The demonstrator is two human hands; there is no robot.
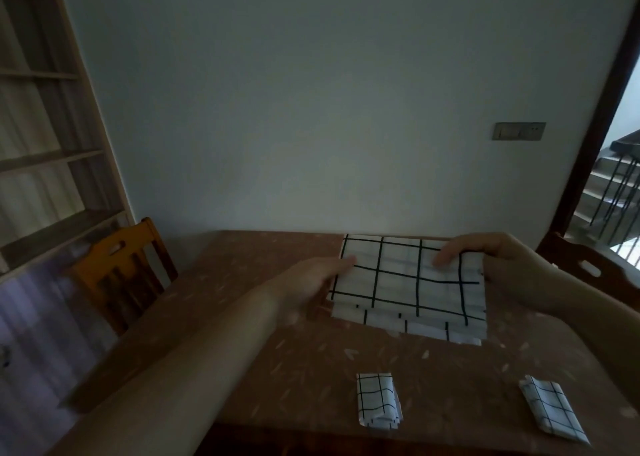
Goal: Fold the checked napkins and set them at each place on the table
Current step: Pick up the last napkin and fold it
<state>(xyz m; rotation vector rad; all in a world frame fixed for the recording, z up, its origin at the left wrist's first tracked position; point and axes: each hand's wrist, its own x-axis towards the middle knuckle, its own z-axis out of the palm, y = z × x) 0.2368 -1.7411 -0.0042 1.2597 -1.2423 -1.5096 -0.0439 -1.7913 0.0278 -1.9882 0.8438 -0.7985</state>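
A white napkin with black checks (408, 286) lies partly folded near the far right of the brown table (263, 344), with more checked layers showing under its near edge. My left hand (311, 282) holds its left edge, thumb on top. My right hand (485, 254) holds the far right corner, fingers curled over the cloth. Two small folded checked napkins lie near the front edge: one (377, 400) at the middle, another (550, 410) to its right.
A wooden chair (121, 265) stands at the table's left side and a darker chair (595, 265) at the right. Shelving (41, 144) fills the left wall. A plain wall lies behind the table, and a doorway with stairs (616, 185) opens at the right.
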